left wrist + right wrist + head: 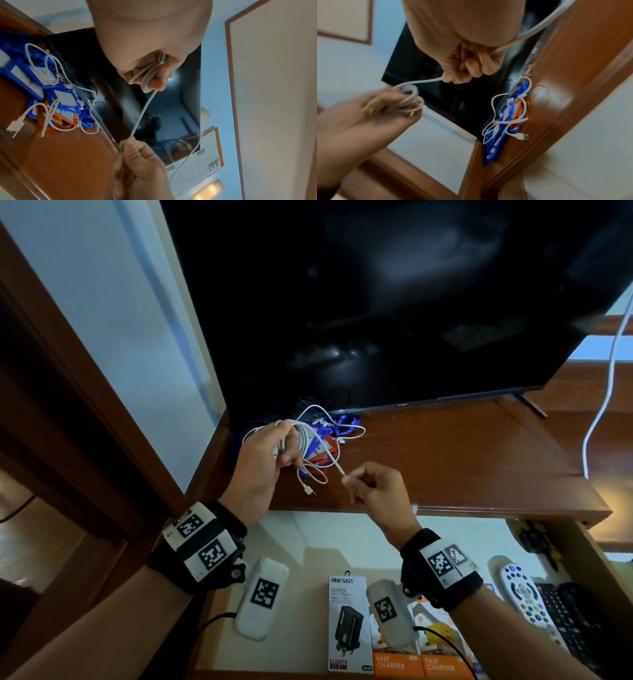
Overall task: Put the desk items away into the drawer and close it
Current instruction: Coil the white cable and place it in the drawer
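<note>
My left hand grips a coiled white cable above the desk's back left corner. My right hand pinches the loose end of that cable, stretched taut between the hands. On the brown desk lie a second white USB cable and a pile of blue and orange lanyards with card holders. In the right wrist view the coil sits in the left hand and the USB plug lies on the desk. The open drawer is below, towards me.
A large dark TV stands at the desk's back. The drawer holds charger boxes, a white remote, dark items at right. A white cord hangs at right. Brown door frame on the left.
</note>
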Tool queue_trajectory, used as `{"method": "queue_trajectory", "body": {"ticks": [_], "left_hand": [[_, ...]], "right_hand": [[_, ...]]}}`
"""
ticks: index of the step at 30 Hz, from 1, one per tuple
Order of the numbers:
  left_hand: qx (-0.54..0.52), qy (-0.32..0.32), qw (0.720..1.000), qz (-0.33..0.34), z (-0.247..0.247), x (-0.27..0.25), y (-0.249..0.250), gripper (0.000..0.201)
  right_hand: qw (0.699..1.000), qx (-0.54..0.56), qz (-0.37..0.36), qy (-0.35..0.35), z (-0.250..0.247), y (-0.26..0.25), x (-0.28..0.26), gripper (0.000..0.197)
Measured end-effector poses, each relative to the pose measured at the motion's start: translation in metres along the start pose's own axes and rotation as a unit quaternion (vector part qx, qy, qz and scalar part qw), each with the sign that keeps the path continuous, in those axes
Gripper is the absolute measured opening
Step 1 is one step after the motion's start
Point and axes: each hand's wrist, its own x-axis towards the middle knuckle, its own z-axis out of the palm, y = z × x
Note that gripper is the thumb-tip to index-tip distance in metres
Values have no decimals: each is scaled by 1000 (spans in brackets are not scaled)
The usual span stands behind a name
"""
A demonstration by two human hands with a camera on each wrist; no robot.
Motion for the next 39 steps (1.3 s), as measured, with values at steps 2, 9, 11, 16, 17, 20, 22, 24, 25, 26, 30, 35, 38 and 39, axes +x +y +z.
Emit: {"method": "queue_trajectory", "body": {"ticks": [2, 9, 11, 16, 17, 20, 22, 24, 25, 26, 30, 35, 38, 39], "left_hand": [[57, 1, 998, 14, 4, 0, -2, 35], [235, -6, 970, 67, 9, 4, -20, 31], [252, -4, 965, 70, 9, 3, -22, 31], [292, -62, 954, 24, 5, 4, -24, 32], [286, -84, 954, 14, 5, 3, -25, 35], [229, -126, 965, -23, 7, -1, -26, 46], [181, -145, 971, -47, 8, -2, -26, 49], [152, -156, 974, -71, 9, -3, -24, 52], [141, -150, 975, -87, 9, -3, -24, 52], [131, -141, 976, -104, 9, -3, -22, 50], [109, -134, 975, -139, 11, -7, -21, 39], [190, -100, 974, -78, 7, -11, -33, 32], [284, -90, 954, 36, -1, -10, -41, 16], [303, -94, 946, 68, -2, -12, -42, 13]], "right_hand": [[997, -64, -24, -38, 6, -5, -1, 20], [976, -142, -110, -125, 17, -24, -2, 15], [972, -139, -104, -158, 14, -29, -3, 9], [981, -79, -129, -120, 9, -43, -7, 14], [984, -67, -136, -96, 8, -45, -7, 15], [989, -40, -135, -33, 7, -41, -3, 11], [993, -5, -115, -37, 7, -36, -3, 17], [992, 19, -87, -86, 6, -35, -5, 26], [990, 25, -73, -119, 6, -37, -7, 30], [987, 37, -58, -147, 5, -38, -10, 30], [978, -3, -1, -208, 0, -46, -15, 20], [974, -47, 37, -219, 2, -45, -19, 21], [979, -20, 72, -188, 1, -39, -24, 24], [981, -8, 83, -174, 0, -38, -25, 28]]}}
